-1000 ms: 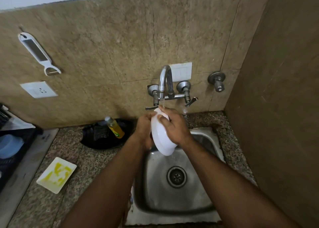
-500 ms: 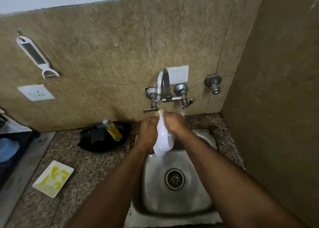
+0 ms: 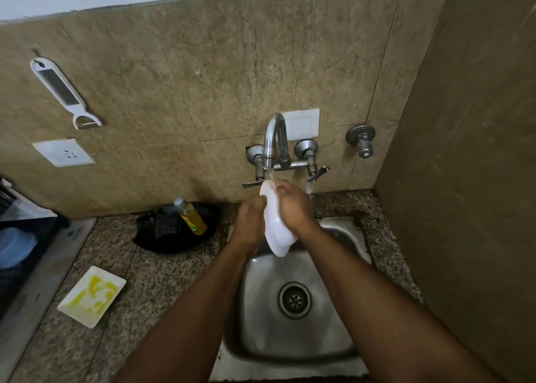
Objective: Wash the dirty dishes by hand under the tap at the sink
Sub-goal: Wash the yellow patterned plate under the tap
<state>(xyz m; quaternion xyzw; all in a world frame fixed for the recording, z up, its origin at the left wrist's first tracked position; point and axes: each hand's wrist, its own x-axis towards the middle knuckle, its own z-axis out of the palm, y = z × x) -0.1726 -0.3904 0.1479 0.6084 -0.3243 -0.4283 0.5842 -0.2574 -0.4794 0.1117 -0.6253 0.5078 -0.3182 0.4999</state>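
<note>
Rinsing a white dish (image 3: 277, 231) under the tap (image 3: 274, 141), held on edge over the sink (image 3: 295, 298) between both hands. My left hand (image 3: 251, 223) grips its left side, fingers curled round the rim; my right hand (image 3: 293, 205) is wrapped over the right side, fingertips near the top edge just below the spout. Water looks to be running onto the top of the dish, thin stream, hard to see. Dish surface facing me looks clean white, no visible residue, so I judge this piece is near done, final rinse.

Left to do: a square white plate (image 3: 92, 295) smeared with yellow sauce lies flat on the tabletop (image 3: 150, 281), well to the left of my left hand and nearer to me, not washed yet. Sink basin below my hands holds nothing but the drain (image 3: 294, 298); no other dishes in it.

Just left of my left hand, against the wall, a black pan (image 3: 174, 231) holds a dish-soap bottle (image 3: 191, 215) with yellow liquid lying tilted in it, plus something dark beside it, cannot tell what. The pan may need washing too, a guess only. Far left of my left hand, a dark rack (image 3: 17, 255) holds a blue container (image 3: 14, 246); contents not visible.

So roughly: one dish in hand nearly rinsed, at least one dirty plate waiting.
</note>
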